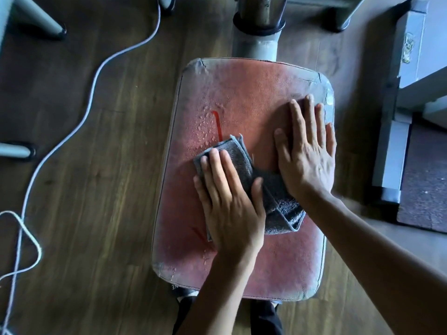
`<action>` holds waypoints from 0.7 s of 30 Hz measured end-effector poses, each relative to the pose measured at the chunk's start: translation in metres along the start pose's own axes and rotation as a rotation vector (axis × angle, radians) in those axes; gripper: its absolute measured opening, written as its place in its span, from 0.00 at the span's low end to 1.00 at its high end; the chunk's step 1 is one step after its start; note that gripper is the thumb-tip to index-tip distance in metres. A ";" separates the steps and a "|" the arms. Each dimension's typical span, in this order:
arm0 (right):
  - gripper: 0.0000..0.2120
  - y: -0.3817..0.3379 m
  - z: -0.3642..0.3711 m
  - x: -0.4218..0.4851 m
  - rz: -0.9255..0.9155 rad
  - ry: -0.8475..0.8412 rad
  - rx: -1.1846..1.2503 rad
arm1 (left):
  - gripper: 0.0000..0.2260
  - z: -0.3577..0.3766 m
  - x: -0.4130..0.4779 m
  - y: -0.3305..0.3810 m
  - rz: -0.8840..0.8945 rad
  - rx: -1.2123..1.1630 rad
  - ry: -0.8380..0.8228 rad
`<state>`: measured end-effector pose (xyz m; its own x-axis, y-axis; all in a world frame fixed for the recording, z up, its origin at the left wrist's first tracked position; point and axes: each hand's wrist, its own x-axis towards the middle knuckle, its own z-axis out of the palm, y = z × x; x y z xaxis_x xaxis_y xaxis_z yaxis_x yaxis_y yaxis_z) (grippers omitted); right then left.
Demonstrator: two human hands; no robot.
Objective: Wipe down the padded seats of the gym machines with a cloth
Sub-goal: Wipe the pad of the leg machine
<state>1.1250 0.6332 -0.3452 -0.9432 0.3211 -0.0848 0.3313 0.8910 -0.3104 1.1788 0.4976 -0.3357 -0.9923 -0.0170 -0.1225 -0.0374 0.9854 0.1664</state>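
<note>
– While the left hand [229,209] lies on the grey cloth [273,189], how are its fingers set?
– Straight and close together, pressing the cloth flat onto the red padded seat [242,93]. The thumb rests along the cloth's right side, and nothing is curled round it.
– And the right hand [307,155]?
– Flat as well, fingers straight and slightly spread, palm down on the bare seat near its right edge. Its heel and wrist lie over the right part of the cloth.
– So where does the cloth sit?
– On the middle of the seat, folded, mostly under the left hand. One corner pokes out beyond the fingertips and a fold shows between the two wrists.
– Is the seat wet?
– Water droplets [203,126] bead on the left half beyond the cloth, beside a thin red mark [217,124]. The covering is worn grey at the corners.
– Around it?
– A grey post [256,44] stands at the far edge. A white cable [96,76] snakes over the wooden floor [96,189] on the left, and a dark shoe [179,290] shows under the near edge.
</note>
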 end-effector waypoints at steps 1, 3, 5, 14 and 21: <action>0.27 0.000 0.001 0.000 0.001 0.006 -0.007 | 0.31 -0.001 0.002 0.003 -0.048 -0.023 0.008; 0.27 -0.001 0.001 -0.001 -0.001 0.013 -0.010 | 0.30 -0.002 0.004 0.007 -0.086 -0.035 0.000; 0.27 -0.002 0.002 0.000 0.001 0.018 -0.008 | 0.30 -0.002 0.001 0.005 -0.013 0.021 -0.031; 0.27 -0.003 0.000 0.001 0.020 -0.010 0.001 | 0.32 -0.007 0.024 -0.044 0.428 0.153 -0.070; 0.29 0.000 -0.008 0.007 0.010 -0.149 0.059 | 0.35 -0.008 0.009 -0.036 0.347 0.125 -0.112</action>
<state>1.1191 0.6380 -0.3377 -0.9347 0.2745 -0.2259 0.3423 0.8663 -0.3637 1.1703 0.4608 -0.3345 -0.9243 0.3327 -0.1868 0.3196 0.9425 0.0974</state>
